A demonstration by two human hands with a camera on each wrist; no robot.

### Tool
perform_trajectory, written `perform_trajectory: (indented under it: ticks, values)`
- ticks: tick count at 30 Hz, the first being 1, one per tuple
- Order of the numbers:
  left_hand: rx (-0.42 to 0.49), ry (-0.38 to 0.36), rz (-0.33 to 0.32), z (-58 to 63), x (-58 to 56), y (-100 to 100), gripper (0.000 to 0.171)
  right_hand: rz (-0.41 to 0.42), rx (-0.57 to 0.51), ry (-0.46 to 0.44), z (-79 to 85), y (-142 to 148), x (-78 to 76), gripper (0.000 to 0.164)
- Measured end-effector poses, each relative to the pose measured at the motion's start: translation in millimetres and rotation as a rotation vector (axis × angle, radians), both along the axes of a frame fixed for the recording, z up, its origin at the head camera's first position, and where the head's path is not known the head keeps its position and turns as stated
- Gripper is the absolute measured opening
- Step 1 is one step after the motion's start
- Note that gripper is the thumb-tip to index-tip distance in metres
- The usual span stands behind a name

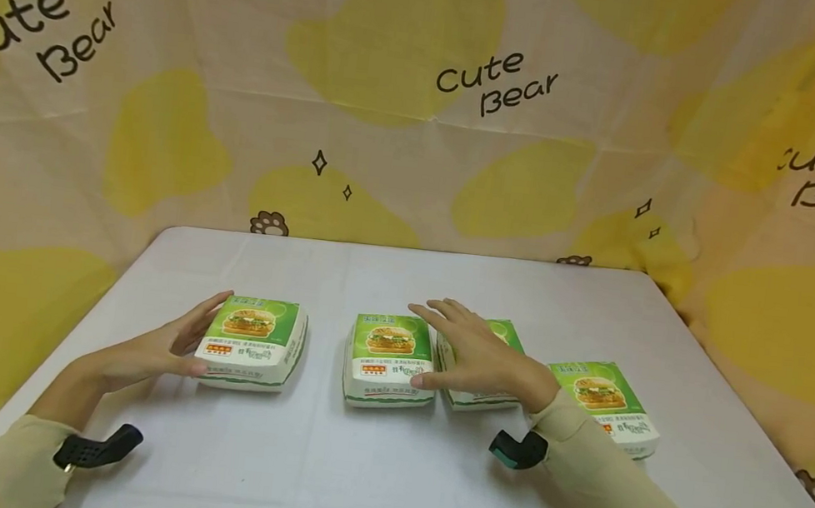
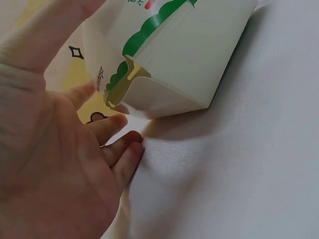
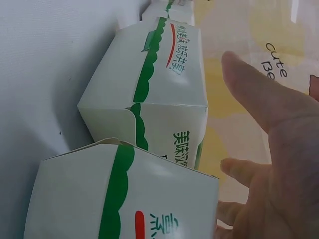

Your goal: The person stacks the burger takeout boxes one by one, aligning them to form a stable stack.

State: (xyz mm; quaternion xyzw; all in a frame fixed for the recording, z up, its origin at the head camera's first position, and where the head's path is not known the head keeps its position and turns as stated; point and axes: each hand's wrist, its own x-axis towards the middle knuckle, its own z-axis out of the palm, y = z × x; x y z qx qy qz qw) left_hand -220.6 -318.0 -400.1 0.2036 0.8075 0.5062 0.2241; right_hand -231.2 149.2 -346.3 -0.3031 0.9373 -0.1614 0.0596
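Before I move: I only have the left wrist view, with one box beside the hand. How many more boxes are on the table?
Observer: Three more, to the right of your box: the second box, third box and fourth box.
Operator: Anything above them?
Observer: The right hand reaches over the third box in the head view; whether it touches, I can't tell.
Operator: Does mine touch its neighbour?
Observer: No, bare table shows between your box and the second box.
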Motion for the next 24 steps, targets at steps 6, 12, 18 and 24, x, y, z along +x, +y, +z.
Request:
perform_trajectory:
  ticks: [6, 12, 18, 24]
  values:
    - [0.008, -0.045, 0.006, 2.0, 2.0, 1.2, 0.097, 0.043, 0.058, -0.048, 2.1, -2.9, -1.2, 0.105]
    - [0.027, -0.038, -0.011, 2.7, 4.2, 0.7, 0.100, 0.084, 0.070, -0.052, 3.8, -3.4, -3.2, 0.107]
    - [0.031, -0.046, -0.013, -1.0, 4.0, -3.0, 0.102, 0.089, 0.071, -0.045, 4.7, -6.2, -5.1, 0.105]
    - [0.024, -0.073, 0.003, -2.3, 2.3, -4.3, 0.101, 0.081, 0.026, -0.074, 3.5, -7.7, -5.7, 0.096]
